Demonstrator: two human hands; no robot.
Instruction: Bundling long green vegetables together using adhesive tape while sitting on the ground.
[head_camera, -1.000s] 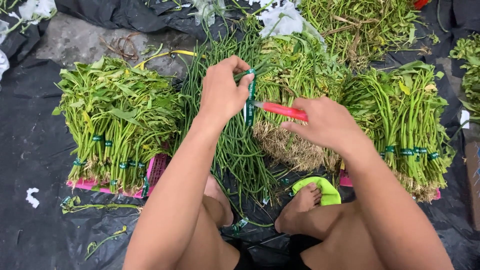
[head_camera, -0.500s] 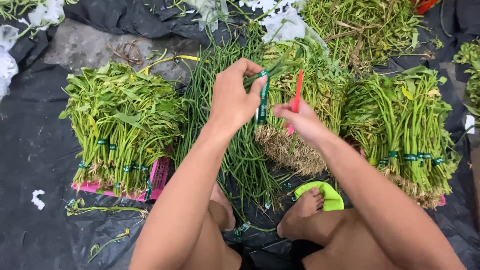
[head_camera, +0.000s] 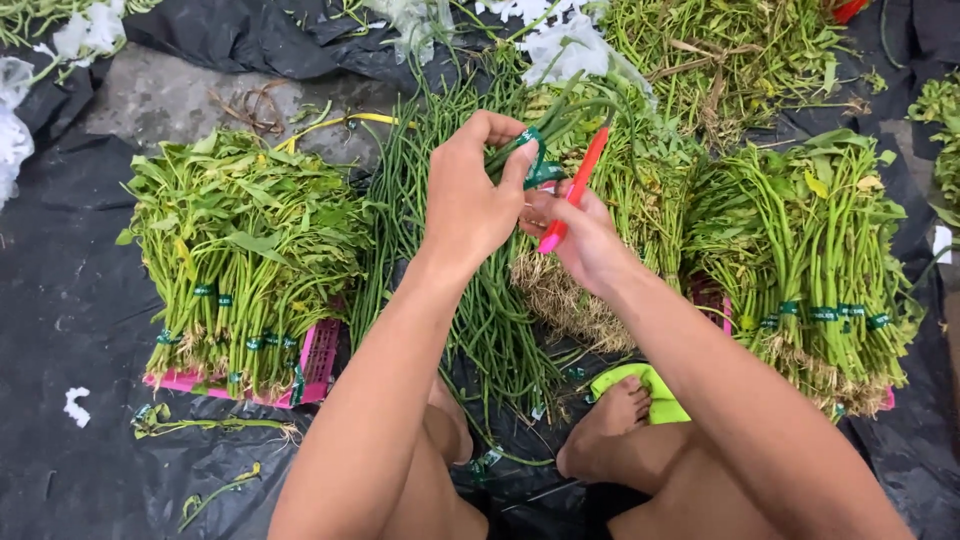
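Red tool in right hand: long axis runs on a slant, lower end near the palm, upper end up and a little right toward the far greens. Kind of tool hard to make out; only a slim red stick shows, its lower part covered by the fingers.

Left hand curled closed, thumb and forefinger pinching a green band round a thin bunch of long beans. Bunch leans up and right, away from the person. Band sits at the left fingertips, just left of the red tool, nearly touching. How the band wraps behind the stems is hidden.

Right hand closed round the tool, just beside the left, both raised over the bean pile, whose pods run near to far.

Tied greens on pink crates, left and right. Black sheet covers the ground. Bare foot on a green sandal, partly covered by the arm
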